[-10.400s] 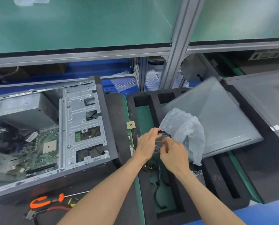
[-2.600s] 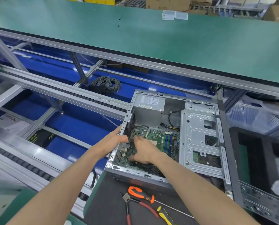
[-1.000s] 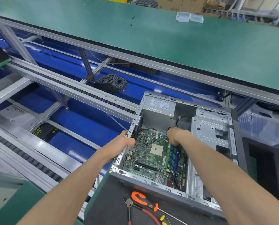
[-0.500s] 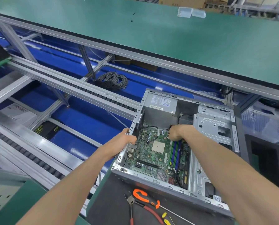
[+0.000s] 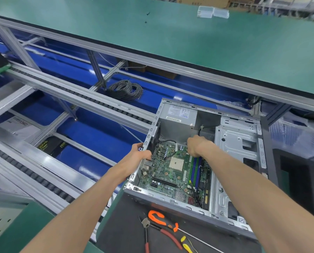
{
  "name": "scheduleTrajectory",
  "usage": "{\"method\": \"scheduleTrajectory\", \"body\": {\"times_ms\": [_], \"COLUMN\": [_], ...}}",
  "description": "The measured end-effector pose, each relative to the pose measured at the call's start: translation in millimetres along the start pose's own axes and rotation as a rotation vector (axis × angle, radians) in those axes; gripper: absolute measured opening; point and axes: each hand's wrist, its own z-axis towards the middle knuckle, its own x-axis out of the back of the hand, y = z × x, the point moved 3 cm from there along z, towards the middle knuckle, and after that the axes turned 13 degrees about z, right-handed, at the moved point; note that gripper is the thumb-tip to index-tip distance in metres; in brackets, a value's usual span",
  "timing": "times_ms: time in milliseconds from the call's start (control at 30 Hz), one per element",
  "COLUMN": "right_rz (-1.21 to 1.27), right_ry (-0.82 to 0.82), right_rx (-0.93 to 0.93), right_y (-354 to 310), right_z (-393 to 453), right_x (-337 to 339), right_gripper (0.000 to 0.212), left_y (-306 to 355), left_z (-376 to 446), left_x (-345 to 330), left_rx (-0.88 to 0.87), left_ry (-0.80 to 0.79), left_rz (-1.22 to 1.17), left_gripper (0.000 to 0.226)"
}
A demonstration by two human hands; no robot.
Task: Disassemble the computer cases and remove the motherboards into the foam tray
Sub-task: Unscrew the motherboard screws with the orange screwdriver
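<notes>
I see a dark bench mat (image 5: 127,225) along the lower middle of the frame — the open computer case (image 5: 238,161) lies on it; just below, an orange-handled screwdriver (image 5: 163,222), red-handled pliers (image 5: 152,232) and a yellow-handled tool (image 5: 186,243) lie close together.

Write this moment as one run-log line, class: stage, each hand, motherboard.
stage: freeing motherboard | left hand: grips computer case left wall | right hand: curled at motherboard top edge, grasp hidden | motherboard: inside case
</notes>
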Motion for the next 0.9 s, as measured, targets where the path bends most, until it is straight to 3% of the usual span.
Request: {"method": "scheduleTrajectory", "body": {"times_ms": [200,467,667,900], "right_rz": [0.009,-0.012,-0.054,-0.072], "right_ry": [0.022,0.044,0.017,0.142], "right_rx": [-0.010,0.008,0.018,0.033], "right_y": [1,-6,-3,-12], "right_z": [0,-7,-11,-24], "right_x": [-2,-9,-12,-5], "right_gripper": [0.030,0.027,0.024,0.030], "left_y": [0,-2,-5,-7], "left_z": [-1,0,4,7], "left_x": [1,4,1,2], "left_rx": [0.026,-0.013,-0.026,-0.039], "left_ry": [-0.031,-0.055,-0.053,-0.067], "left_rz": [-0.024,0.009,-0.023,-0.002], "left_gripper": [0.087,0.063,0.080,0.076]}}
